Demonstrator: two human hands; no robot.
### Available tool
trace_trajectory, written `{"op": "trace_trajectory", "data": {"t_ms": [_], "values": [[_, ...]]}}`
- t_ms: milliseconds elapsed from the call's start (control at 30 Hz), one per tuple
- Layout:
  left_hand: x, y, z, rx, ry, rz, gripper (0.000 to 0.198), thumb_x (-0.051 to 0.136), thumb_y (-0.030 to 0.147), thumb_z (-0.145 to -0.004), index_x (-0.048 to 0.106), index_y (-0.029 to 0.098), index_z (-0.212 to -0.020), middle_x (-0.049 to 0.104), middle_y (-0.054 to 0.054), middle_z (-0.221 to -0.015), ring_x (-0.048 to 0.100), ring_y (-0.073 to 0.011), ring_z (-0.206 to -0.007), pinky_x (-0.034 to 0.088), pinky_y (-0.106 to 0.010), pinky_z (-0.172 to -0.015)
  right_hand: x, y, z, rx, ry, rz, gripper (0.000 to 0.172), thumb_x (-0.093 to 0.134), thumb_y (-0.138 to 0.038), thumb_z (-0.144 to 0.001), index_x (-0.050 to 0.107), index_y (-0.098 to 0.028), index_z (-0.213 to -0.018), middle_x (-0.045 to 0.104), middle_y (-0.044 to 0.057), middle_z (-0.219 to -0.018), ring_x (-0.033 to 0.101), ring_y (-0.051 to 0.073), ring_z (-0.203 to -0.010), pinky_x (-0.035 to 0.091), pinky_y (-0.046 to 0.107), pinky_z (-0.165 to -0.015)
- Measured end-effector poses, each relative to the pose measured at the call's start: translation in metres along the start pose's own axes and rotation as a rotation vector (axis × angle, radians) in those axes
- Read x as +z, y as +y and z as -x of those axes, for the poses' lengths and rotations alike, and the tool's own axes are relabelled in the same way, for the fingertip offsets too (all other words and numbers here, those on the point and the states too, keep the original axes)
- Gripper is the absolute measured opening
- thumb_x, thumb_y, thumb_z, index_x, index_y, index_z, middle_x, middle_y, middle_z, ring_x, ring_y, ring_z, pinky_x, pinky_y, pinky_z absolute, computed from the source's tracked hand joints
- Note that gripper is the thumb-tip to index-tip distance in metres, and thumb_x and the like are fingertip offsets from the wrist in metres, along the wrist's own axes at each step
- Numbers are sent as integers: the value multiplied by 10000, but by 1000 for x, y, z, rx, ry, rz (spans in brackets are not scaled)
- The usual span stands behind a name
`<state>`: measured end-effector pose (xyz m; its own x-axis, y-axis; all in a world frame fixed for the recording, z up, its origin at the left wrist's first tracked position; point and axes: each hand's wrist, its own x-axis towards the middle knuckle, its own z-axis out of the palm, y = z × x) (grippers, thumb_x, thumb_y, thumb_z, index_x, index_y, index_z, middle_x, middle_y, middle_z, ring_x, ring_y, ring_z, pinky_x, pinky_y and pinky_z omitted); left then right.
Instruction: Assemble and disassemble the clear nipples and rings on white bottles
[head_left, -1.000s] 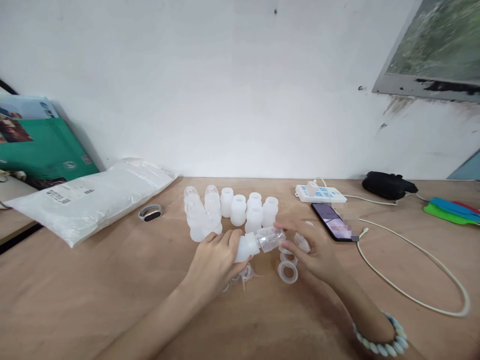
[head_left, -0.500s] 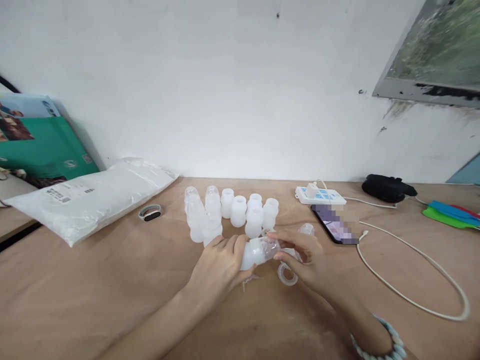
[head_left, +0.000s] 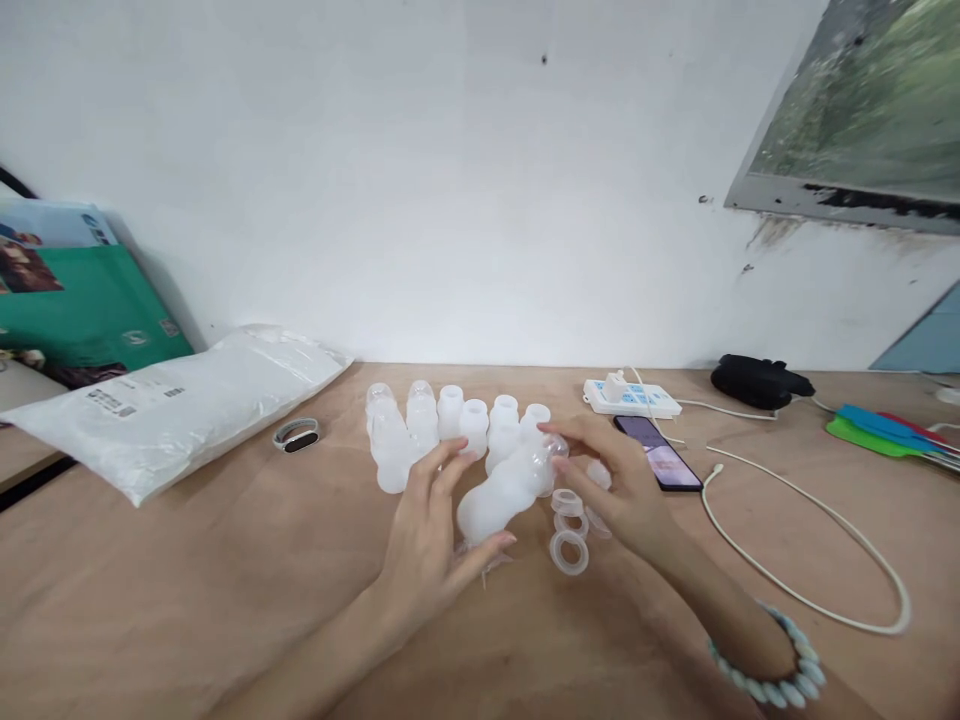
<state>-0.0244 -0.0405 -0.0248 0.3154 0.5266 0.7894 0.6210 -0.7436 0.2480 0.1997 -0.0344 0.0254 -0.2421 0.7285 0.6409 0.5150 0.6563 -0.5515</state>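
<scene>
White bottle (head_left: 486, 508), clear cap (head_left: 553, 455) over its neck, hung tilted above the table (head_left: 285, 570), held at the cap by the right hand (head_left: 622, 480). The left hand (head_left: 426, 525), wrapped around it earlier, had opened beside its base, so the right alone bore the bottle, near clear rings (head_left: 569, 570) and standing bottles (head_left: 450, 412).

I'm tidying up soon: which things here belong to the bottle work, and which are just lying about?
Likely part of the job:
covered bottle in the right hand
standing bottles
clear rings

Apparently just lying about:
phone
power strip
fitness band
white plastic package
</scene>
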Motion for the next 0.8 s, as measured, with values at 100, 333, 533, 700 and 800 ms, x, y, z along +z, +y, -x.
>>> {"op": "trace_trajectory", "data": {"t_ms": [100,333,533,700,800], "values": [[2,-1,6,138,184,-13,417,523,288,-934,370,228,-1317,522,-145,-1230,556,-293,-1118,492,-445,-900,1,-3,-21,-8,-77,85,225,577,-266,-913,672,-200,-1106,670,44,-900,631,185,-813,509,318,-757],[5,-3,19,275,194,-21,347,504,170,-839,437,281,-1160,657,-52,-988,625,-260,-923,442,-423,-816,55,-8,-75,-2,-244,242,255,601,-175,-885,667,-137,-1128,677,62,-973,620,176,-828,472,295,-765],[9,2,27,381,153,-2,207,507,187,-860,530,248,-1057,712,-16,-875,626,-220,-915,387,-383,-816,92,-1,-105,5,-306,327,262,605,-223,-898,678,-164,-1142,671,65,-951,628,198,-876,451,297,-777],[14,-1,35,399,118,2,259,533,204,-830,538,276,-1079,742,-8,-921,641,-223,-921,364,-397,-829,101,3,-110,-9,-322,339,263,628,-252,-894,679,-140,-1127,679,83,-942,625,215,-888,448,315,-783],[16,-2,38,402,107,-8,246,524,212,-827,545,296,-1057,750,4,-910,647,-222,-910,355,-402,-832,95,2,-109,-7,-311,324,253,636,-271,-898,677,-150,-1116,688,67,-912,627,204,-863,451,312,-780]]}}
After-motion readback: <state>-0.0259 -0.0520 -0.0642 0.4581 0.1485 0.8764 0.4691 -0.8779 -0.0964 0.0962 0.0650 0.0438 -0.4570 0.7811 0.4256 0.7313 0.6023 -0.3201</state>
